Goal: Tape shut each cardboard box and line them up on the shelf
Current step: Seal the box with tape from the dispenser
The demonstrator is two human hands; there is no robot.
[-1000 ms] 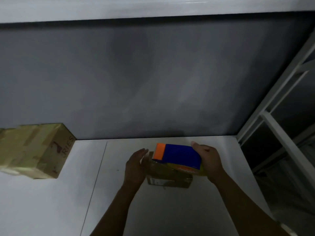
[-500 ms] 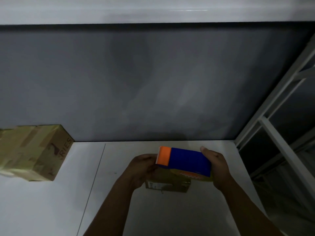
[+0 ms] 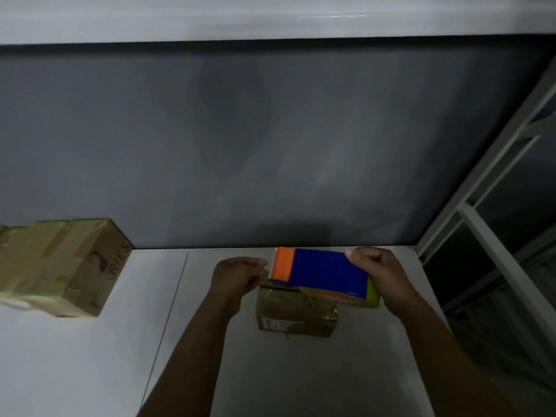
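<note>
A small cardboard box [image 3: 296, 314] sits on the white shelf [image 3: 301, 371], wrapped in shiny tape. Just above it I hold a blue and orange tape dispenser [image 3: 323, 273]. My right hand [image 3: 380, 276] grips the dispenser at its right end. My left hand [image 3: 237, 276] has its fingers curled at the dispenser's orange end and seems to pinch the tape end there, though the tape itself is hard to see. A larger taped cardboard box [image 3: 60, 266] stands at the left against the back wall.
A grey back wall [image 3: 270, 145] closes the shelf behind. A white metal shelf frame [image 3: 496, 206] rises at the right edge. A seam [image 3: 168, 320] runs front to back across the shelf surface, left of my arms.
My left hand went from lying flat against the small box's left side to curling at the dispenser's orange end. The dispenser lifted slightly and shifted right.
</note>
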